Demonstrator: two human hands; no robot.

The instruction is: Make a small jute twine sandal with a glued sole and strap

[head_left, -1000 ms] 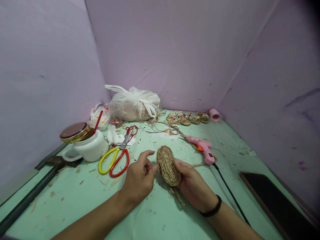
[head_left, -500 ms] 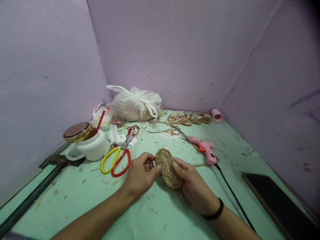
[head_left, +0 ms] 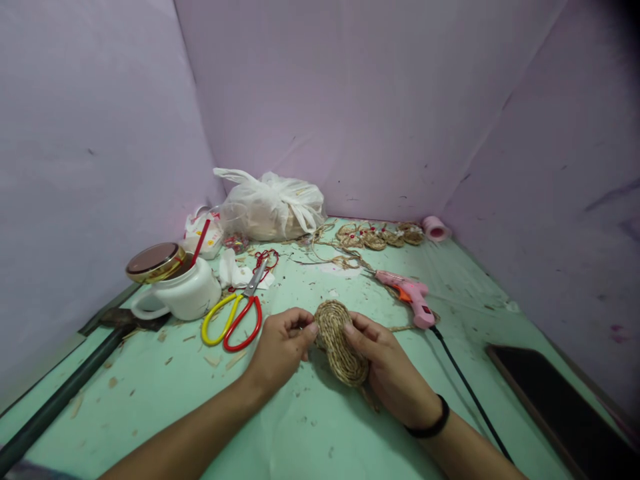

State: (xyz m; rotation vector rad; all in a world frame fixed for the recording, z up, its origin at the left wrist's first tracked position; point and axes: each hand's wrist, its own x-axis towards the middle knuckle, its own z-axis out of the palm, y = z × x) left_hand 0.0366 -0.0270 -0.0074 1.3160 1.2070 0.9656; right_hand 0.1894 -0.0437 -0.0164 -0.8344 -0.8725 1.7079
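Note:
A small coiled straw-rope sole (head_left: 342,347), shaped like a slipper's sole, is held tilted above the table in front of me. My right hand (head_left: 383,357) grips its right side, thumb on the top face and fingers behind. At the upper left edge of the sole, my left hand (head_left: 286,343) is closed in a pinch, thumb and fingertips against the rim. A loose end of rope (head_left: 371,399) hangs below the sole by my right palm.
Yellow-and-red-handled scissors (head_left: 240,313), a white mug (head_left: 193,293) and a hammer (head_left: 95,363) lie left. A pink glue gun (head_left: 413,293) and a dark phone (head_left: 550,407) are right. Behind are small straw slippers (head_left: 375,237), a plastic bag (head_left: 275,207) and a pink roll (head_left: 435,229).
The sole has shifted slightly right and toward me, with my right hand still on it. My left thumb and fingertips have drawn closer together at its edge.

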